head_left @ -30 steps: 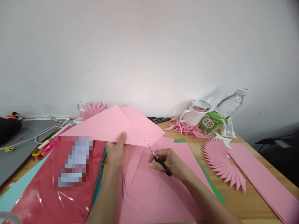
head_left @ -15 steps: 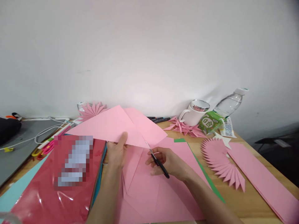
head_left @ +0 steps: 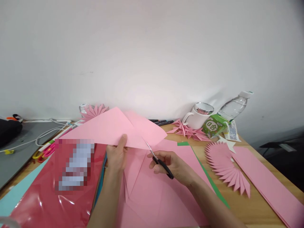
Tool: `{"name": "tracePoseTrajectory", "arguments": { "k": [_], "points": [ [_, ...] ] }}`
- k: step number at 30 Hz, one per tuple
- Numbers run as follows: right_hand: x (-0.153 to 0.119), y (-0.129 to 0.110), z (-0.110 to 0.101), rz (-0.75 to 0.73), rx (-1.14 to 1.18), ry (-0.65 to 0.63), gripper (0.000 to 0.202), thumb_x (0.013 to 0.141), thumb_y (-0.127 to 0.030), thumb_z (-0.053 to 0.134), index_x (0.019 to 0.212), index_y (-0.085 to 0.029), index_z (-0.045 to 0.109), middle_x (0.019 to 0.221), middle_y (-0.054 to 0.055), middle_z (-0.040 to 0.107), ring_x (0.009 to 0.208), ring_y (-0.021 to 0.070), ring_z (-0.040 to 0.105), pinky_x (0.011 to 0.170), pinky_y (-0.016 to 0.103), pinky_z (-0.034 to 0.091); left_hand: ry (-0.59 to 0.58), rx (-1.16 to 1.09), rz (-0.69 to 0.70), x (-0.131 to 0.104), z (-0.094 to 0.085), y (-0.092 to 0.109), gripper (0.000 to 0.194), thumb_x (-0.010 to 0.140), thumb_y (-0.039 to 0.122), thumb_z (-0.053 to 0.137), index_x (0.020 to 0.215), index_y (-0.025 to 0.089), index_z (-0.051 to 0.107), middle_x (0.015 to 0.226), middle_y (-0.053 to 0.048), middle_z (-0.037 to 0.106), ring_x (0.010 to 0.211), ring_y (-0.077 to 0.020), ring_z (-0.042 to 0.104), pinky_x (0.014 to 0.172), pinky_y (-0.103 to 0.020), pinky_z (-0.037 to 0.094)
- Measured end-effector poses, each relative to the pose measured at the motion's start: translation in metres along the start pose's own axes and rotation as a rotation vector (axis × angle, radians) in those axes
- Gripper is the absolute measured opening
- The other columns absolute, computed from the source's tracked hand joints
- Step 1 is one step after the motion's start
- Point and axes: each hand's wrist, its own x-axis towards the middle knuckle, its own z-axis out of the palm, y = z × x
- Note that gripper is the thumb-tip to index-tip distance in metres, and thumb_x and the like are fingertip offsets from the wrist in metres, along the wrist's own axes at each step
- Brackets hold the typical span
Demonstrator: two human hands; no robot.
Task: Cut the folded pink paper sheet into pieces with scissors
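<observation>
The wooden surface (head_left: 247, 212) is the largest thing and carries the rest. On it lie the big pink sheets (head_left: 180, 199), and at their left is the red packet (head_left: 42, 199). The raised pink paper (head_left: 109, 126) is above them, near the middle of the view. At the right there are the long pink strips (head_left: 270, 186), and just beside them the pleated pink fan (head_left: 224, 161). The left hand (head_left: 118, 155) has its grip on the lower edge of the raised pink paper, with thumb on top. The right hand (head_left: 172, 164) grasps the scissors (head_left: 163, 167), whose blades meet this paper near the same edge.
</observation>
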Motion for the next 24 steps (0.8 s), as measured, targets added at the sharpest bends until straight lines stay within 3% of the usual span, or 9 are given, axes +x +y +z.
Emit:
{"name": "tracePoseTrajectory", "arguments": {
  "k": [7, 16, 20, 24],
  "points": [
    [0.0018, 0.0016, 0.0017, 0.02, -0.001, 0.015, 0.039, 0.066, -0.028, 0.074, 0.102, -0.018, 0.063, 0.073, 0.0, 0.061, 0.065, 0.0101, 0.05, 0.063, 0.026, 0.039, -0.062, 0.052, -0.076, -0.0027, 0.0015, -0.0008, 0.044, 0.05, 0.016, 0.078, 0.092, 0.019, 0.065, 0.079, -0.001, 0.068, 0.066, -0.0125, 0.061, 0.047, -0.019, 0.044],
    [-0.0025, -0.0038, 0.0009, 0.059, 0.121, -0.044, 0.04, 0.066, -0.034, 0.074, 0.097, -0.015, 0.056, 0.084, 0.008, 0.066, 0.073, 0.0144, 0.06, 0.078, 0.035, 0.044, -0.134, 0.14, -0.04, -0.006, 0.002, 0.0032, 0.052, 0.055, 0.017, 0.076, 0.104, 0.02, 0.058, 0.086, -0.003, 0.066, 0.071, -0.0147, 0.06, 0.048, -0.021, 0.044],
    [-0.0019, -0.0013, -0.0011, 0.02, 0.181, -0.099, 0.039, 0.069, -0.032, 0.073, 0.101, -0.015, 0.056, 0.089, 0.009, 0.065, 0.078, 0.0155, 0.06, 0.084, 0.039, 0.042, -0.154, 0.139, -0.043, -0.0062, 0.0021, 0.0036, 0.05, 0.055, 0.017, 0.076, 0.102, 0.02, 0.058, 0.079, -0.001, 0.064, 0.067, -0.0131, 0.058, 0.046, -0.019, 0.042],
    [-0.0009, -0.0007, -0.0001, 0.015, 0.155, -0.065, 0.037, 0.069, -0.032, 0.072, 0.099, -0.016, 0.057, 0.088, 0.008, 0.065, 0.08, 0.015, 0.059, 0.085, 0.037, 0.042, -0.148, 0.159, -0.08, -0.0073, 0.0029, 0.001, 0.04, 0.053, 0.018, 0.077, 0.089, 0.017, 0.06, 0.074, 0.001, 0.062, 0.067, -0.0126, 0.056, 0.049, -0.021, 0.044]
  ]
}}
